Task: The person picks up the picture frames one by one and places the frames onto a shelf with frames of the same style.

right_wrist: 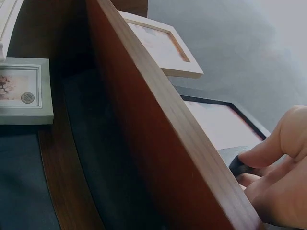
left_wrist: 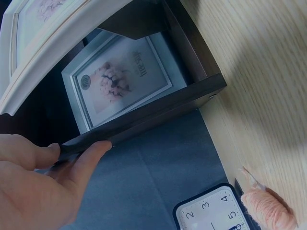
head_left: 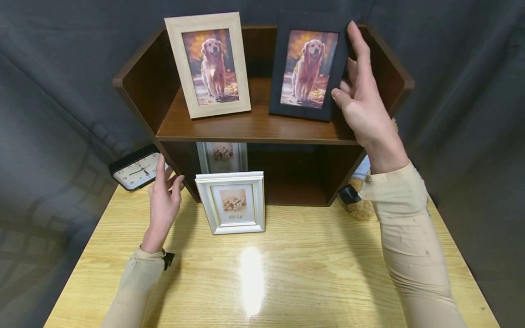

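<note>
My right hand (head_left: 365,98) holds the right edge of a black picture frame (head_left: 301,111), thumb at its front and index finger extended along its side. That frame, with a dog picture, stands on the upper level of a dark brown shelf (head_left: 254,132). On the same level, to its left, leans a pale wood frame (head_left: 179,54) with a similar dog picture. My left hand (head_left: 164,200) pinches the front edge of the shelf's left side panel (left_wrist: 153,109), thumb inside, fingers outside. A white frame (head_left: 259,200) with a flower picture stands in front of the lower compartment.
A grey-green frame (left_wrist: 175,72) stands inside the lower compartment. Left of the shelf sits a black-rimmed clock (head_left: 141,171), with a pink fuzzy item (left_wrist: 268,208) close by. A brown plush toy (head_left: 361,209) is partly hidden behind my right arm. Dark curtains surround the wooden table (head_left: 311,278).
</note>
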Motion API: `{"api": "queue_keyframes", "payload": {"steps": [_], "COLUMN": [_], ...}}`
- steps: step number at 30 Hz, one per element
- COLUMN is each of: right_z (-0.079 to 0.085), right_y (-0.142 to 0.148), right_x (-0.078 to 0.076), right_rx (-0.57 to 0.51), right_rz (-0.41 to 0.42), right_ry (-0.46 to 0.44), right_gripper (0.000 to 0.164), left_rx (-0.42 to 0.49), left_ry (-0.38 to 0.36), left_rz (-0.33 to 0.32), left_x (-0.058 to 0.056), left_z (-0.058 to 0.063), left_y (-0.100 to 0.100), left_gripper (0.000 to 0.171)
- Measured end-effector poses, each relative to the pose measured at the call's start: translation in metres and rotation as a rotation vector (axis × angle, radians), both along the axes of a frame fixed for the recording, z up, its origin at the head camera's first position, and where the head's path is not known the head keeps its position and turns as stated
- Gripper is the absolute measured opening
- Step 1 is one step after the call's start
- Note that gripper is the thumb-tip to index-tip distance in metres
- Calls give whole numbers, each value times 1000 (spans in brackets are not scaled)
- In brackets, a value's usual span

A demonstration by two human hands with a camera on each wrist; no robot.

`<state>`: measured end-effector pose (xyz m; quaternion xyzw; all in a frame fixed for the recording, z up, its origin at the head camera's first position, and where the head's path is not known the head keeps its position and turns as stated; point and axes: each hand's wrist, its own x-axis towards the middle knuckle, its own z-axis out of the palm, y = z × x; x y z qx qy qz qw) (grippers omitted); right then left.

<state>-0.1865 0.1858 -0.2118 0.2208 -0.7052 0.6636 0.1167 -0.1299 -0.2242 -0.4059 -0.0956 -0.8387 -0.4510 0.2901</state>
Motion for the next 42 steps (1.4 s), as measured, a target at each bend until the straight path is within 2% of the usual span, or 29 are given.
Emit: {"api": "queue_keyframes", "payload": {"steps": [11, 18, 23, 30, 36, 38, 42], "right_z": [-1, 0, 1, 3, 2, -1, -9], "right_y": [-2, 0, 2, 1, -2, -4, -7], "right_x": [1, 2, 7, 30, 61, 72, 89], "right_rx": [-25, 14, -10, -29, -57, -39, 61], "right_rz": [13, -43, -71, -73, -36, -22, 7], "right_ry": [-23, -11, 28, 42, 80, 100, 141], "right_gripper": [94, 98, 97, 91, 79, 76, 74], "left_rx": [1, -4, -3, 6, 0, 0, -2], "left_ry": [-13, -9, -11, -14, -15, -15, -11], "left_rz": [-2, -2, -9, -13, -11, -12, -7], "left_x": [1, 0, 0, -1, -1, -1, -1], "left_z": [0, 0, -1, -1, -1, -1, -1], "left_y": [0, 1, 0, -2, -2, -2, -2], "left_gripper": [81, 80, 81, 81, 80, 80, 80]}}
